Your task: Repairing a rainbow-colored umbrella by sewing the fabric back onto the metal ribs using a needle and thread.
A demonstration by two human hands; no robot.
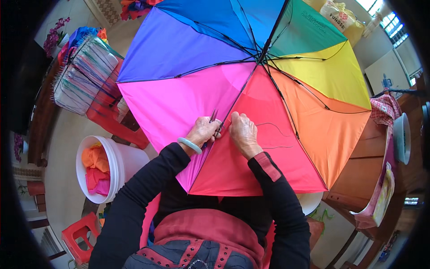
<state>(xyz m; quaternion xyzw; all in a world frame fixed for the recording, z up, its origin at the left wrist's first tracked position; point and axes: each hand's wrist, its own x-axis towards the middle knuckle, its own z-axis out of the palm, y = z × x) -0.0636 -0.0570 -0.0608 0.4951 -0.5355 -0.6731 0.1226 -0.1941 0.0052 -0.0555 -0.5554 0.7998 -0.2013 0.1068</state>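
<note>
A rainbow-coloured umbrella (188, 96) lies spread in front of me, its black ribs and shaft (274, 33) facing up. My left hand (206, 130) is closed at the seam between the pink and red panels, beside a rib (239, 94). A pair of small scissors (214, 115) sticks up out of its fingers, blades pointing away from me. Just right of that rib, my right hand (244, 132) is pinched over the red panel (273, 166). A thin dark thread (274, 124) trails from it in a loose loop; any needle in the fingertips is hidden.
On the left stand a white bucket (131, 157) with coloured cloth, a red stool (71, 237), and a white block (96, 60) hung with many threads on a red chair. A wooden table (358, 166) is at right, with a pale basin (402, 139) near it. Filled bags (342, 18) lie beyond.
</note>
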